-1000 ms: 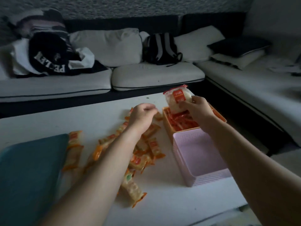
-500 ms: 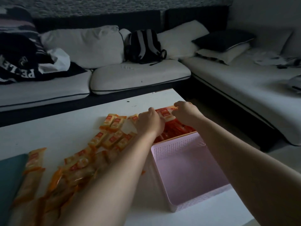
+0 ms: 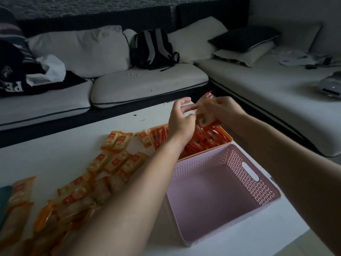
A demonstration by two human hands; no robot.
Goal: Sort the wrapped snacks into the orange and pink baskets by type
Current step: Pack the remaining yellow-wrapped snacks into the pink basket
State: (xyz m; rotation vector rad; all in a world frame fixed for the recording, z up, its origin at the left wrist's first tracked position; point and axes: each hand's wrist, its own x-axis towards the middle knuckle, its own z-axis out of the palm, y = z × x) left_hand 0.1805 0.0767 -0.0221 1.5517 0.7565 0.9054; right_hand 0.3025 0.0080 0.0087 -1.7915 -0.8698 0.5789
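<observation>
My right hand (image 3: pixel 222 108) grips a bunch of red-wrapped snacks (image 3: pixel 205 116) lifted above the orange basket (image 3: pixel 226 138), which holds more red packets. Just left of the bunch is my left hand (image 3: pixel 181 120), fingers loosely spread and touching its edge. The pink basket (image 3: pixel 251 174) stands nearer to me with nothing visible inside. Several orange-wrapped snacks (image 3: pixel 114 161) lie scattered across the white table (image 3: pixel 55 156) to the left of both baskets.
A teal object (image 3: pixel 3 200) lies at the table's left edge. Behind the table runs a white corner sofa (image 3: pixel 140 82) with cushions, a black backpack (image 3: pixel 153 48) and dark clothing (image 3: pixel 16 78). The table's right edge is close to the pink basket.
Both hands rose from the orange basket's far rim; my right hand now holds a bunch of red packets up, and my left hand's fingers have spread beside it.
</observation>
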